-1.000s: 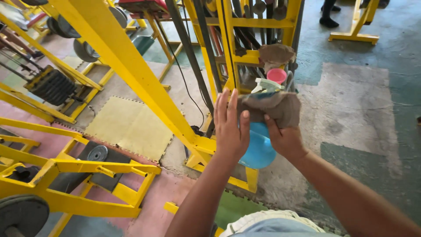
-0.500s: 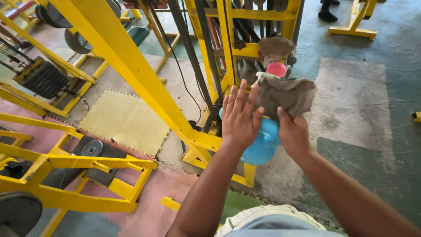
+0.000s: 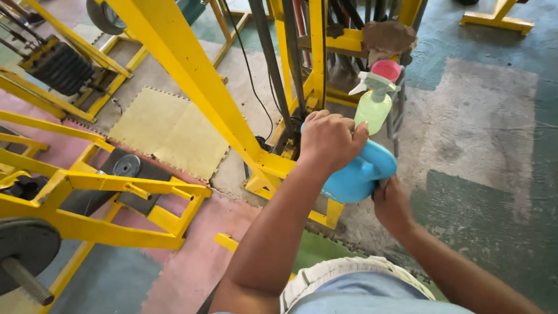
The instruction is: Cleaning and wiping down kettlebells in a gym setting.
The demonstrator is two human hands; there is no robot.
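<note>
My left hand [image 3: 330,138] is closed in a fist on the top of a light blue plastic jug [image 3: 359,174]. My right hand [image 3: 390,202] is against the jug's lower end, its fingers hidden behind it. A pale green spray bottle [image 3: 372,109] with a white trigger head stands up just behind the jug, right of my left fist. The brown cloth I held earlier is out of sight. All this is in front of a yellow steel gym frame [image 3: 192,75].
A pink cup [image 3: 386,70] and a brown rag [image 3: 388,36] sit on the yellow rack behind the bottle. A weight stack [image 3: 58,67] is at the upper left, a plate-loaded yellow machine [image 3: 87,209] at the left, and a yellow foam mat [image 3: 168,131] on the floor.
My left hand went from open beside the cloth to a fist on the jug's top. The brown cloth left view, uncovering the spray bottle. My right hand dropped below the jug.
</note>
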